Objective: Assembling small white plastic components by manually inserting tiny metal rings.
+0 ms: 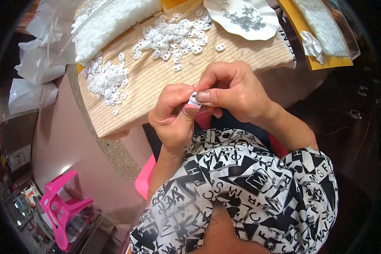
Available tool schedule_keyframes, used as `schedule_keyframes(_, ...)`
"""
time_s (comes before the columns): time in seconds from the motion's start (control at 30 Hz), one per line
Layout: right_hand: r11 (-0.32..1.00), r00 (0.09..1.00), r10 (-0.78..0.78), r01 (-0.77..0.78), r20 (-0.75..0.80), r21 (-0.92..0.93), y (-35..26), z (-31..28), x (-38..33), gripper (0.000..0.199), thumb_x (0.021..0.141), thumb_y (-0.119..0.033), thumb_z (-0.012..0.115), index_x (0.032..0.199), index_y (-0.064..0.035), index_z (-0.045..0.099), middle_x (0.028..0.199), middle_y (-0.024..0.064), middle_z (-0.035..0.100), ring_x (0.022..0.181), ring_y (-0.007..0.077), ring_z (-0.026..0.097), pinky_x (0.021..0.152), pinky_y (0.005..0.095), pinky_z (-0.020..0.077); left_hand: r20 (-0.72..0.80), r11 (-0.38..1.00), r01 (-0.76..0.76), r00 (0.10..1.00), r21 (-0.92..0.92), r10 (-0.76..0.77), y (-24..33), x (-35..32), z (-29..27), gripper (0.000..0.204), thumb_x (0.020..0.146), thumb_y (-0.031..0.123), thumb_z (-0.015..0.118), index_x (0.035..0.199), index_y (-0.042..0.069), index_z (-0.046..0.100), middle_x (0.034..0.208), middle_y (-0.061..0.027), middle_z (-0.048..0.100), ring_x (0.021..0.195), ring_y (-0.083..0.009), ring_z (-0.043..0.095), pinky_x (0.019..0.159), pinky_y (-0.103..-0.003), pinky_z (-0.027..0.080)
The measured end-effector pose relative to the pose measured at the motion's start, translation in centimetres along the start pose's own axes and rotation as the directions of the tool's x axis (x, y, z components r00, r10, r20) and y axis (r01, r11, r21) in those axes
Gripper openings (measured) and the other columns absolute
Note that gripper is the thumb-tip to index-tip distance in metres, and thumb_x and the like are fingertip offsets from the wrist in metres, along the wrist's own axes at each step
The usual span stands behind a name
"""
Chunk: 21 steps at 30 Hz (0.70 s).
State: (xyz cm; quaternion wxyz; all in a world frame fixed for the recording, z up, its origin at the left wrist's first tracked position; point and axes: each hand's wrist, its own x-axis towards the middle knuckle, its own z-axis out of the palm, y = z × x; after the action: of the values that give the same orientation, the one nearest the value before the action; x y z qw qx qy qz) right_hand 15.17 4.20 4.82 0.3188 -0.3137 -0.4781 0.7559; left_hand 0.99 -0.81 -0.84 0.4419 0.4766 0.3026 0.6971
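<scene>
In front of my chest, just off the near edge of the cloth-covered table, both hands meet on a small white plastic piece [193, 100] with a dark hole showing. My left hand [172, 114] pinches it between thumb and fingers from the left. From the right, my right hand [237, 91] presses its thumb and bent fingers against the same piece. Fingertips cover most of it, so its full shape is hidden. Beyond my hands lies a heap of white two-holed oval pieces [173, 36]. A pile of smaller white pieces [108, 80] sits farther left.
A scalloped white plate [218, 12] with small grey metal bits stands at the far right of the striped cloth [144, 91]. Clear bags of white pieces [114, 27] lie behind and at right. A pink plastic stool [61, 207] is on the floor at left.
</scene>
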Motion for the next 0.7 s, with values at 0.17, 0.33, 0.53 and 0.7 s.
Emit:
schedule_keyframes(0.17,0.999,1.000,-0.020,0.020,0.009,-0.025,0.2,0.1,0.0,0.007,0.076,-0.001,0.059,0.077,0.0044,0.054,0.064,0.0067,0.055,0.053,0.0087,0.052,0.043,0.0195,0.0417,0.007,0.999,-0.029,1.000,-0.022,0.030,-0.1,-0.2,0.1,0.022,0.078,0.009,0.061,0.096,-0.002,0.054,0.091,-0.0138,0.051,0.081,-0.0182,0.051,0.073,-0.028,0.041)
schedule_keyframes(0.33,0.999,0.999,-0.038,0.038,-0.026,-0.017,0.6,0.5,0.3,0.005,0.077,0.000,0.057,0.075,0.0036,0.055,0.060,0.0051,0.054,0.049,0.0077,0.050,0.041,0.0195,0.0406,-0.013,0.998,-0.049,0.999,0.035,0.050,-0.2,-0.2,0.3,0.019,0.079,0.008,0.060,0.095,-0.001,0.053,0.091,-0.0138,0.051,0.079,-0.0177,0.050,0.071,-0.027,0.042)
schedule_keyframes(0.53,0.998,0.998,-0.061,0.061,-0.026,0.026,0.8,0.5,0.3,0.003,0.077,0.001,0.057,0.075,0.0027,0.055,0.061,0.0036,0.054,0.047,0.0065,0.050,0.040,0.0189,0.0406,-0.022,0.998,-0.061,0.998,0.010,0.061,-0.3,0.0,0.6,0.018,0.080,0.007,0.058,0.095,0.000,0.052,0.091,-0.0134,0.051,0.077,-0.0167,0.051,0.068,-0.026,0.043)
schedule_keyframes(0.7,0.990,1.000,0.013,-0.011,-0.016,0.140,0.2,-0.3,0.8,0.008,0.079,-0.005,0.058,0.082,0.0021,0.056,0.066,0.0046,0.056,0.053,0.0068,0.053,0.045,0.0176,0.0433,-0.014,0.998,-0.063,0.998,-0.026,0.063,-1.0,0.9,0.0,0.020,0.081,0.011,0.058,0.097,-0.002,0.055,0.094,-0.0126,0.052,0.074,-0.0136,0.051,0.063,-0.024,0.043)
